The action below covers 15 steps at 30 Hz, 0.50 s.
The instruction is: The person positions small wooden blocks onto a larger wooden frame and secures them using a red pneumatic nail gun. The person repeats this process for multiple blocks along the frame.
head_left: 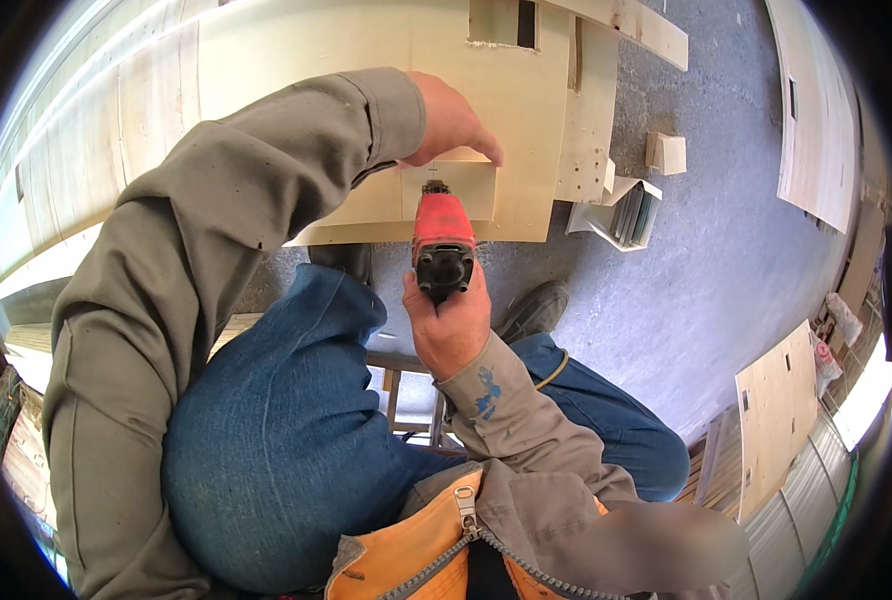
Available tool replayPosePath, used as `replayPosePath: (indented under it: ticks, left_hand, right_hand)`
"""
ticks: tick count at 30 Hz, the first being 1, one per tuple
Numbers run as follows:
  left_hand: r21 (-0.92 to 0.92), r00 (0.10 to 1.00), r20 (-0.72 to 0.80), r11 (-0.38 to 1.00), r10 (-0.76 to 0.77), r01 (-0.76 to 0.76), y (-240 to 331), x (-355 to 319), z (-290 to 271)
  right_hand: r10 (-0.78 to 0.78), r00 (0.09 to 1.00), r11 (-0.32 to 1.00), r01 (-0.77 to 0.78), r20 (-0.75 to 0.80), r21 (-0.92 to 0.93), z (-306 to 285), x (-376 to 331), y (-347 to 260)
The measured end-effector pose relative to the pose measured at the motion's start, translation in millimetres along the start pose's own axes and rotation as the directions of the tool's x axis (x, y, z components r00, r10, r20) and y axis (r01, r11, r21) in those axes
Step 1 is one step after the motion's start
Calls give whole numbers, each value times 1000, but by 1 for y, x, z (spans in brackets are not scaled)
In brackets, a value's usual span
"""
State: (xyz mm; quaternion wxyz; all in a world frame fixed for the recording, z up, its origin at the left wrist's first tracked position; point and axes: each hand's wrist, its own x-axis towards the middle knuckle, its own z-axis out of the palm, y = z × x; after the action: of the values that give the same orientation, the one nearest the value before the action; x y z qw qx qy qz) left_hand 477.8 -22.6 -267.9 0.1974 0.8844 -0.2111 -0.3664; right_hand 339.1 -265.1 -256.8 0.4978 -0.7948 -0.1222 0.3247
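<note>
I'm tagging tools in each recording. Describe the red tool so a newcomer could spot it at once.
Start with the pale panel at the upper middle. At its near edge, the right hand grips the tool. Its red body and black end facing the camera set it apart from the pale panel.

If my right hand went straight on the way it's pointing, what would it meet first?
Leading with the red power tool it grips, your right hand would probably meet the small pale board by your left hand. Depth is unclear from above; the tool's nose may already touch it.
</note>
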Motion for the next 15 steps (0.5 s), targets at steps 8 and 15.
replayPosePath:
  ticks: [8,15]
  left_hand:
    - [15,1000,-22,1000,12,-12,-3,5,4]
    - [21,1000,12,1000,-18,18,0,3,0]
  right_hand:
    - [-12,999,1000,13,34,-13,-4,2,1]
    - [-26,999,1000,26,42,-8,-5,2,1]
